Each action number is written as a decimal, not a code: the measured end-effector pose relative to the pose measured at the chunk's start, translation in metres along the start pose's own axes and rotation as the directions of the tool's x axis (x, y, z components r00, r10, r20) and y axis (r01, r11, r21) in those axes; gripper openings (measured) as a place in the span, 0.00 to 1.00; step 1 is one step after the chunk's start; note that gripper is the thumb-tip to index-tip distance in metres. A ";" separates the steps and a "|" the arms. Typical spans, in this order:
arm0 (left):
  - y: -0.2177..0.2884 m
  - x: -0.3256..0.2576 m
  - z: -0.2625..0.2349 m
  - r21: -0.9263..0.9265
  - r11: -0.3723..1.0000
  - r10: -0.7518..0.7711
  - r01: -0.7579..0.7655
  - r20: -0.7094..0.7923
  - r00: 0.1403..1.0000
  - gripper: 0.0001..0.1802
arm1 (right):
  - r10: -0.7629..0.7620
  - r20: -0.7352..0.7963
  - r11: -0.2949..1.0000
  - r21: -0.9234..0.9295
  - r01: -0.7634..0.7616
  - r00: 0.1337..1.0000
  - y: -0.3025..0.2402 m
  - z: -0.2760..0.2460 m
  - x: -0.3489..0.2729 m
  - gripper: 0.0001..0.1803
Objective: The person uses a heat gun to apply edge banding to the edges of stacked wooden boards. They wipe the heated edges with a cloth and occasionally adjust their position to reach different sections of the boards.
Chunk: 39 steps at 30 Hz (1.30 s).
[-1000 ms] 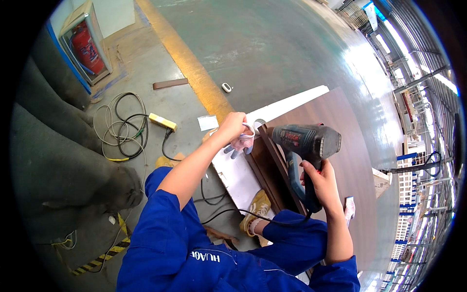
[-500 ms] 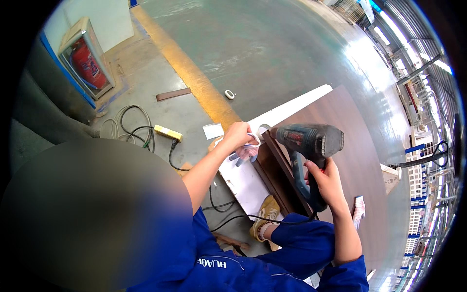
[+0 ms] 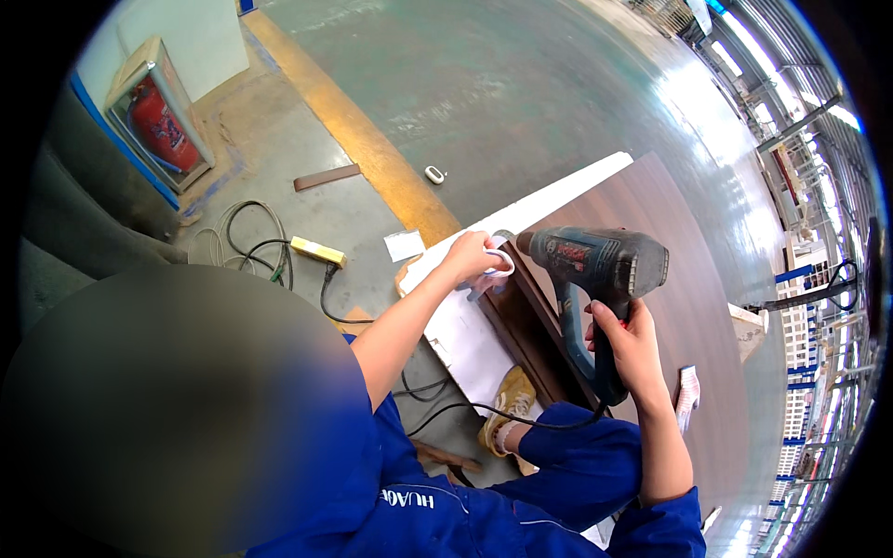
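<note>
My right hand [image 3: 629, 342] is wrapped round the handle of a dark blue and black heat gun [image 3: 595, 256]. Its nozzle points left, over the near left corner of a dark brown wood-grain panel [image 3: 642, 205]. My left hand [image 3: 473, 259], fingers closed, grips a knit work glove [image 3: 493, 276] with a white cuff, right by the panel's edge and just short of the nozzle. Part of the glove is hidden under the fingers. A second glove [image 3: 688, 398] lies on the panel, right of my right forearm.
White foam board [image 3: 558, 203] lies under the panel. The heat gun's black cord crosses my knee; a yellow power strip [image 3: 318, 251] with coiled cables is on the floor at left. A brown strip [image 3: 326, 177] and a small white object [image 3: 434, 175] lie farther off. A boxed fire extinguisher [image 3: 160, 128] stands far left.
My left hand has moved slightly right with the glove, closer to the panel's edge and the nozzle. The heat gun has shifted slightly, still in my right hand.
</note>
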<state>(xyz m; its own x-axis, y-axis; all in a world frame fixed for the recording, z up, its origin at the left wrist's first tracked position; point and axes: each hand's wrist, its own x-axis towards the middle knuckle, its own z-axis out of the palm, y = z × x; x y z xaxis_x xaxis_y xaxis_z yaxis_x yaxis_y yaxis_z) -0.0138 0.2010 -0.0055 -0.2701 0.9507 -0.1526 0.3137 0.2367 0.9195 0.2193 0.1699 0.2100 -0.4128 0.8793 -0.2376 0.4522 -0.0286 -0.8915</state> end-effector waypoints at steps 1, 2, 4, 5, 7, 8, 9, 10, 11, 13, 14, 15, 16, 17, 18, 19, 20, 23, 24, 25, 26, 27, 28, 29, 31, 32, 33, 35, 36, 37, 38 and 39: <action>-0.004 0.005 0.011 -0.047 0.998 -0.036 0.035 -0.018 0.999 0.19 | 0.001 -0.003 1.000 0.002 -0.001 1.000 0.000 -0.003 -0.001 0.16; -0.009 0.010 0.023 -0.096 0.993 -0.071 0.067 -0.035 0.997 0.19 | 0.002 -0.007 1.000 0.004 -0.001 1.000 0.000 -0.005 -0.003 0.16; -0.013 0.016 0.040 -0.138 0.983 -0.130 0.120 -0.068 0.989 0.30 | -0.027 -0.036 1.000 0.010 0.027 0.999 0.002 -0.009 -0.004 0.15; -0.012 0.016 0.048 -0.167 0.974 -0.170 0.157 -0.073 0.983 0.33 | -0.039 -0.052 0.999 0.016 0.039 0.998 0.004 -0.011 -0.005 0.15; -0.016 0.021 0.057 -0.328 0.916 -0.248 0.231 -0.010 0.969 0.46 | -0.054 -0.076 0.998 0.035 0.056 0.996 0.005 -0.016 -0.006 0.15; -0.016 0.020 0.059 -0.358 0.903 -0.269 0.236 -0.044 0.962 0.46 | -0.056 -0.088 0.997 0.047 0.060 0.995 0.007 -0.018 -0.007 0.15; -0.016 0.020 0.062 -0.388 0.890 -0.291 0.240 -0.078 0.954 0.46 | -0.055 -0.099 0.997 0.050 0.060 0.994 0.006 -0.020 -0.008 0.15; -0.016 0.019 0.064 -0.418 0.876 -0.314 0.242 -0.111 0.943 0.45 | -0.049 -0.111 0.996 0.063 0.056 0.993 0.005 -0.021 -0.009 0.15; -0.022 0.021 0.066 -0.444 0.879 -0.229 0.177 -0.065 0.971 0.38 | -0.044 -0.120 0.996 0.075 0.054 0.992 0.004 -0.021 -0.009 0.15; -0.031 0.020 0.076 -0.477 0.875 -0.167 0.088 -0.127 0.978 0.30 | -0.039 -0.118 0.994 0.094 0.050 0.992 0.001 -0.023 -0.010 0.14; -0.028 0.015 0.079 -0.488 0.872 -0.136 0.046 -0.151 0.979 0.26 | -0.042 -0.128 0.994 0.099 0.055 0.991 0.003 -0.025 -0.010 0.14; -0.021 0.009 0.079 -0.489 0.872 -0.124 0.024 -0.172 0.977 0.27 | -0.046 -0.138 0.993 0.104 0.060 0.989 0.006 -0.026 -0.010 0.14; -0.020 0.007 0.081 -0.529 0.848 -0.123 0.018 -0.162 0.979 0.25 | -0.049 -0.147 0.992 0.108 0.065 0.988 0.008 -0.028 -0.010 0.13; -0.019 0.005 0.080 -0.569 0.822 -0.121 0.008 -0.161 0.980 0.24 | -0.049 -0.144 0.991 0.113 0.066 0.988 0.007 -0.028 -0.010 0.13; -0.018 0.004 0.079 -0.608 0.794 -0.120 -0.001 -0.159 0.980 0.23 | -0.050 -0.142 0.991 0.118 0.067 0.989 0.007 -0.028 -0.011 0.13; -0.016 0.004 0.078 -0.636 0.772 -0.141 -0.008 -0.184 0.973 0.19 | -0.050 -0.139 0.990 0.122 0.067 0.989 0.007 -0.028 -0.011 0.13; -0.015 0.004 0.077 -0.663 0.748 -0.162 -0.018 -0.209 0.964 0.16 | -0.054 -0.127 0.991 0.111 0.069 0.990 0.007 -0.029 -0.012 0.13; -0.017 0.010 0.070 -0.773 0.635 -0.164 0.013 -0.119 0.979 0.11 | -0.063 -0.099 0.993 0.095 0.072 0.993 0.010 -0.033 -0.015 0.14; -0.019 0.011 0.066 -0.808 0.588 -0.149 0.039 -0.061 0.987 0.10 | -0.063 -0.096 0.992 0.101 0.072 0.993 0.011 -0.035 -0.016 0.14; -0.021 0.010 0.062 -0.829 0.553 -0.134 0.080 0.007 0.991 0.08 | -0.062 -0.092 0.992 0.106 0.072 0.994 0.012 -0.036 -0.018 0.14; -0.023 0.011 0.060 -0.825 0.556 -0.156 0.104 0.019 0.988 0.08 | -0.068 -0.103 0.991 0.108 0.080 0.992 0.011 -0.036 -0.019 0.13; -0.025 0.013 0.058 -0.820 0.558 -0.177 0.127 0.032 0.984 0.07 | -0.074 -0.113 0.990 0.109 0.087 0.991 0.009 -0.035 -0.021 0.13; -0.025 0.014 0.057 -0.815 0.559 -0.199 0.151 0.045 0.979 0.06 | -0.080 -0.124 0.989 0.111 0.094 0.989 0.007 -0.034 -0.023 0.13; -0.025 0.016 0.056 -0.806 0.570 -0.207 0.160 0.048 0.977 0.05 | -0.076 -0.129 0.987 0.132 0.093 0.989 0.006 -0.035 -0.023 0.13; -0.026 0.014 0.056 -0.834 0.526 -0.219 0.169 0.059 0.974 0.06 | -0.066 -0.137 0.981 0.172 0.089 0.988 0.005 -0.036 -0.024 0.12; -0.023 0.013 0.056 -0.846 0.504 -0.220 0.173 0.068 0.973 0.07 | -0.064 -0.135 0.981 0.174 0.087 0.989 0.006 -0.038 -0.025 0.12; -0.020 0.011 0.054 -0.839 0.509 -0.233 0.192 0.080 0.969 0.08 | -0.062 -0.132 0.981 0.177 0.085 0.989 0.007 -0.041 -0.026 0.12; -0.015 0.009 0.052 -0.864 0.457 -0.252 0.209 0.100 0.963 0.08 | -0.051 -0.131 0.980 0.182 0.074 0.990 0.009 -0.044 -0.027 0.12; -0.014 0.009 0.051 -0.875 0.432 -0.262 0.217 0.109 0.959 0.08 | -0.042 -0.131 0.980 0.186 0.066 0.990 0.010 -0.045 -0.028 0.12; -0.016 0.012 0.052 -0.848 0.487 -0.258 0.208 0.089 0.962 0.08 | -0.033 -0.132 0.980 0.190 0.058 0.991 0.011 -0.047 -0.028 0.12; -0.023 0.015 0.055 -0.820 0.549 -0.231 0.161 0.036 0.972 0.08 | -0.040 -0.131 0.980 0.186 0.064 0.991 0.011 -0.047 -0.028 0.12; -0.031 0.020 0.058 -0.787 0.607 -0.200 0.109 -0.018 0.980 0.08 | -0.049 -0.128 0.981 0.181 0.072 0.991 0.010 -0.046 -0.028 0.12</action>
<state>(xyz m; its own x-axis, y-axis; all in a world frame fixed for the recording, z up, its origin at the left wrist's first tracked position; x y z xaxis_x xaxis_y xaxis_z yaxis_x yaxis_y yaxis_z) 0.0242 0.2239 -0.0583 -0.3441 0.8801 -0.3271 -0.5560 0.0898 0.8263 0.2720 0.1672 0.2252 -0.3301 0.9332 -0.1421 0.2703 -0.0508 -0.9614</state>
